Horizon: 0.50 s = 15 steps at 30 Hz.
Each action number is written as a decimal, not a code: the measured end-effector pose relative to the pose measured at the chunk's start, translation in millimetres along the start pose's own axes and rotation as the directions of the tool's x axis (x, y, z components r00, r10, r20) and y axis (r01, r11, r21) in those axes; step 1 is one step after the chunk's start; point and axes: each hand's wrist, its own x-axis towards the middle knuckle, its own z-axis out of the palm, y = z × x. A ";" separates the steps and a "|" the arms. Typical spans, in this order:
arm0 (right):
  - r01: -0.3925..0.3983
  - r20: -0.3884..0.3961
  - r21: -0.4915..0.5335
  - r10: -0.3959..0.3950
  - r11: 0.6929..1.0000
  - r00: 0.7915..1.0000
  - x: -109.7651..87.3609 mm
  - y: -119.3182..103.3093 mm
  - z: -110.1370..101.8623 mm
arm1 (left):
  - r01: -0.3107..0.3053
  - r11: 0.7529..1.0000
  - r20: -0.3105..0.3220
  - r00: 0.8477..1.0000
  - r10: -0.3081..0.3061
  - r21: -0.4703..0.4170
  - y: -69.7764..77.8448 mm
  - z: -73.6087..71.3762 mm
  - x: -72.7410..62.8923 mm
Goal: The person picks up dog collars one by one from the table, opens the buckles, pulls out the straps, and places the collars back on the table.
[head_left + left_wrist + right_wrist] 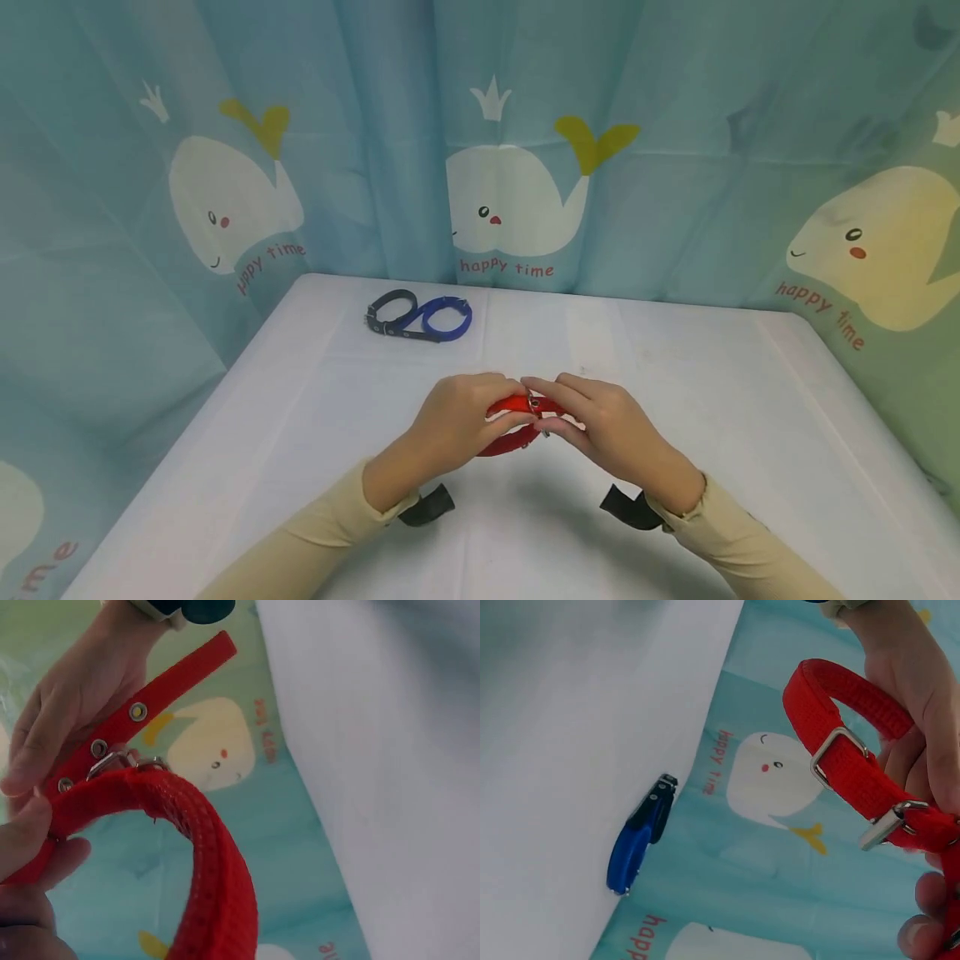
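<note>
A red pet collar (512,442) is held above the table between both hands, bent into a loop. My left hand (456,421) pinches the band at the loop's left side. Thumb and fingers of my right hand (606,418) grip it by the metal buckle (885,826). In the left wrist view, the strap's free end (196,669), with metal eyelets, sticks out past the buckle beside the right hand. A metal ring (820,754) sits on the band in the right wrist view. Fingers partly hide the buckle in the head view.
Toward the back left of the white table (675,367) lie a black collar (384,328) and a blue collar (450,335), touching each other. A blue curtain (390,150) printed with whales hangs behind the table and along its sides.
</note>
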 end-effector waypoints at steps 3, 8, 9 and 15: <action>0.020 -0.002 0.043 -0.020 0.999 1.000 0.7 0.0 0.1 | -0.013 1.000 0.001 1.000 0.013 0.011 -0.1 -0.2 -0.4; 0.060 -0.014 0.111 -0.059 0.992 0.998 2.0 1.2 1.7 | -0.013 1.000 -0.014 1.000 0.013 -0.020 -1.7 -0.3 -2.0; 0.050 -0.012 0.109 -0.049 0.993 0.999 2.2 1.4 1.5 | -0.019 0.999 -0.014 1.000 0.018 -0.030 -1.8 -0.7 -2.5; -0.045 0.032 0.132 0.041 0.990 0.999 1.6 2.0 -1.8 | -0.037 0.997 0.021 0.999 0.039 -0.061 -3.3 -2.8 -4.9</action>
